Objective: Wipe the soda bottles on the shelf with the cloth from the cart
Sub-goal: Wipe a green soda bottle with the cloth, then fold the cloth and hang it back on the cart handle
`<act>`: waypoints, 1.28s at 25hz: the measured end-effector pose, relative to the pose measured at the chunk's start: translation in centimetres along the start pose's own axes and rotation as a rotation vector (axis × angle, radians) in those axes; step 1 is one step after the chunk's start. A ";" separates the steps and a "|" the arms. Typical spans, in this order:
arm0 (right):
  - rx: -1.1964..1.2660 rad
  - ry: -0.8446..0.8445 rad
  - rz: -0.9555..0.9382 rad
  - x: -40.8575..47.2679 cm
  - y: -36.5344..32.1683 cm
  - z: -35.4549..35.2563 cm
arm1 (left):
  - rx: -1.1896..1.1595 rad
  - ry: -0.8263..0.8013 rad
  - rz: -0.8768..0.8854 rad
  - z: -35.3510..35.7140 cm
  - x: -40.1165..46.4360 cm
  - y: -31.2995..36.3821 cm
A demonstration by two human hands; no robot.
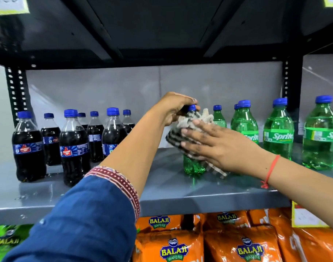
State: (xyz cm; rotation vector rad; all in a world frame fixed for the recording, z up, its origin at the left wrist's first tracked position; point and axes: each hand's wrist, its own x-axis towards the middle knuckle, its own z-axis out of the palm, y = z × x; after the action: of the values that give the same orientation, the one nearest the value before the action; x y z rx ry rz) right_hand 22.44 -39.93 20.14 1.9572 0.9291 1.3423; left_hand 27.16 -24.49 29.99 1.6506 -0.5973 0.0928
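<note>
A green soda bottle (193, 166) with a blue cap stands near the middle of the grey shelf (161, 188). My left hand (176, 107) grips its neck from above. A black-and-white checked cloth (176, 136) is wrapped around its body. My right hand (214, 146) presses the cloth flat against the bottle's side, fingers spread. More green Sprite bottles (278, 131) stand to the right. Several dark cola bottles (74, 146) with blue caps stand to the left.
A dark upper shelf (161, 35) hangs low overhead. Black slotted uprights (16, 91) stand at both ends. Orange Balaji wafer bags (243, 246) fill the shelf below. A yellow price tag (305, 216) hangs from the shelf's front edge at right.
</note>
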 end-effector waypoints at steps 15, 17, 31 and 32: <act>0.334 -0.055 0.077 -1.4 -2.9 -2.7 | 0.198 0.104 0.088 1.0 -1.2 0.8; 0.581 -0.024 0.235 -1.4 -2.7 -4.3 | 0.498 0.275 0.334 1.8 -2.6 1.4; 1.716 0.046 0.614 0.9 -9.3 -9.7 | 0.308 0.050 0.008 -3.2 -22.9 -1.4; 1.680 -0.006 0.588 1.5 -9.9 -10.1 | 0.381 0.048 0.019 -3.5 -24.0 -1.4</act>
State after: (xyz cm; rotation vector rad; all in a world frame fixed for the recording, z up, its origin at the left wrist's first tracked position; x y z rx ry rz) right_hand 11.16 -32.13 16.49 3.6373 1.8944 0.6373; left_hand 8.09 -13.29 19.98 2.0042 -0.5835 0.2739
